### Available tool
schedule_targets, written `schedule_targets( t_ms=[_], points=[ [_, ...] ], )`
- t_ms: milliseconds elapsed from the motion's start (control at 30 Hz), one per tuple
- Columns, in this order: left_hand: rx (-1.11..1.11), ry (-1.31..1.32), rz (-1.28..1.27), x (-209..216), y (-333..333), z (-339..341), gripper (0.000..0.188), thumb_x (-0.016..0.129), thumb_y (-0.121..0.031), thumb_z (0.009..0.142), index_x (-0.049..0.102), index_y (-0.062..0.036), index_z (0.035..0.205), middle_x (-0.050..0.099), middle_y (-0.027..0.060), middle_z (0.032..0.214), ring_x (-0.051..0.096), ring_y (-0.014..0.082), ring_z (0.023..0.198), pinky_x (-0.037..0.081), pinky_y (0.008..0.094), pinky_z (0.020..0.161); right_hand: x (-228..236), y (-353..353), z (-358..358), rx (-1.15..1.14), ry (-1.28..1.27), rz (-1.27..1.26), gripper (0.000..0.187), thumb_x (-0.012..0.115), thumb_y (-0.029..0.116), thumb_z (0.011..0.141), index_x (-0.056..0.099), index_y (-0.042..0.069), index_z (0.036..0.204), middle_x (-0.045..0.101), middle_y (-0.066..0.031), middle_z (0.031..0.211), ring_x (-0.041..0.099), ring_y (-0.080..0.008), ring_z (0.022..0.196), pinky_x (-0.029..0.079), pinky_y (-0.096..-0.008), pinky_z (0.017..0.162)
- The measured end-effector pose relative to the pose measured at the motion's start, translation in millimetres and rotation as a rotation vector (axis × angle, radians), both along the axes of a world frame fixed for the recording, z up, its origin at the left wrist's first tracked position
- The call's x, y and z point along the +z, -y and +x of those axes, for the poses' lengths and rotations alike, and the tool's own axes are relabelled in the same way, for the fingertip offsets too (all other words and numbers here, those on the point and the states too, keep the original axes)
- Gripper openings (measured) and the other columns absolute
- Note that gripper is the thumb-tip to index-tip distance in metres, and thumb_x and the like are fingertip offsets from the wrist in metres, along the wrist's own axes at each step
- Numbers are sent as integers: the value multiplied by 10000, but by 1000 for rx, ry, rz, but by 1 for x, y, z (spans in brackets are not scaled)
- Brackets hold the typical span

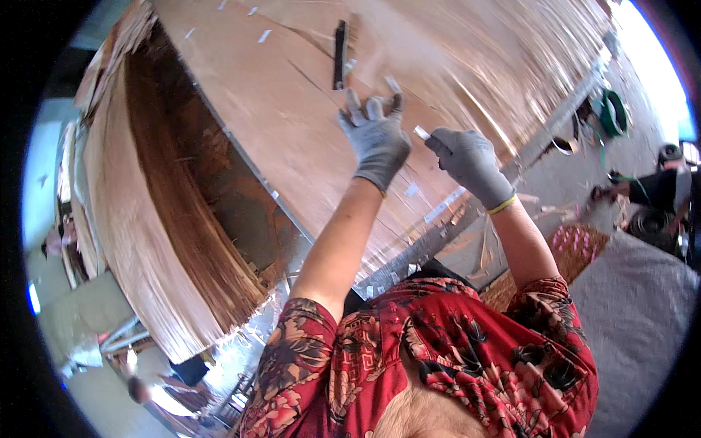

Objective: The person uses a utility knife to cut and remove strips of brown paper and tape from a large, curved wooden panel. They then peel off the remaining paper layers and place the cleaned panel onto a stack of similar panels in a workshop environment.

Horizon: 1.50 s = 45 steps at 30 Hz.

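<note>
My left hand [377, 139], in a grey glove, is over a wide sheet of tan wood veneer [241, 80] with its fingers apart. A small white strip [393, 85] shows at one of its fingertips; whether it sticks to the glove I cannot tell. My right hand [467, 162], gloved alike, is closed, pinching a short piece of white tape [421, 133] that juts out past the fingers. Just beyond my left fingers lies a narrow black tool [340, 55], its kind unclear. Cracks and ripples run through the veneer, and several white tape bits dot it.
Left of the table stands a tall stack of veneer sheets [139, 212] with ragged edges. A green ring-shaped thing [613, 113] and scraps lie on the floor at right. A grey sheet covering [628, 306] is nearer. Another person [157, 398] is at the lower left.
</note>
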<state>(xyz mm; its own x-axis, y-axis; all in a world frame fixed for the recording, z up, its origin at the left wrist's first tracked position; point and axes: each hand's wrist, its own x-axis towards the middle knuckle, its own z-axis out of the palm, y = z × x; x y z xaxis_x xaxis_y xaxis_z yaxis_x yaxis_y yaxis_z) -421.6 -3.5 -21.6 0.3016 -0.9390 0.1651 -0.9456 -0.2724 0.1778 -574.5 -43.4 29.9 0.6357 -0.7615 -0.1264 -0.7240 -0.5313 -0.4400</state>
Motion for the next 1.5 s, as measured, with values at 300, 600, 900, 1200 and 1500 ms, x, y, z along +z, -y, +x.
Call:
schedule_targets(
  t_ms=[300, 600, 900, 1200, 1500],
  points=[
    [-375, -342, -403, -27, -37, 44, 830, 550, -114, 687, 121, 77, 1371, 491, 198, 1183, 158, 511, 1268, 147, 554, 1021, 6, -82, -77, -621, 644, 419, 199, 502, 142, 895, 594, -3, 794, 536, -19, 601, 502, -74, 504, 404, -214, 468],
    [-538, -318, -254, -18, -119, 104, 899, 571, -97, 679, 48, 6, 1403, 475, 118, 1286, 129, 432, 1320, 162, 520, 1036, 10, -206, -36, -835, 781, 481, 234, 501, 191, 907, 579, 1, 793, 532, -23, 578, 474, -70, 474, 375, -210, 450],
    [-773, -273, -241, -4, -71, 87, 930, 574, -105, 695, -12, -20, 1413, 463, 155, 1279, 153, 430, 1314, 178, 513, 1024, -9, -109, -1, -906, 835, 420, 311, 540, 266, 891, 601, -8, 756, 576, -41, 613, 526, -89, 510, 426, -234, 487],
    [-910, -353, -260, -2, 6, 73, 939, 599, -145, 732, -33, -71, 1423, 521, 68, 1265, 104, 381, 1350, 165, 473, 1049, -57, -8, 16, -990, 485, 326, 408, 556, 410, 826, 648, 37, 689, 626, -81, 621, 584, -166, 537, 460, -300, 566],
    [-1178, -211, -62, -17, 69, 24, 588, 505, -191, 781, 359, -194, 1351, 379, 46, 1372, 235, 357, 1315, 192, 500, 1050, -63, 14, 13, -1166, -18, 167, 450, 494, 450, 792, 680, 47, 715, 644, -194, 761, 635, -319, 775, 487, -386, 729]
  ],
)
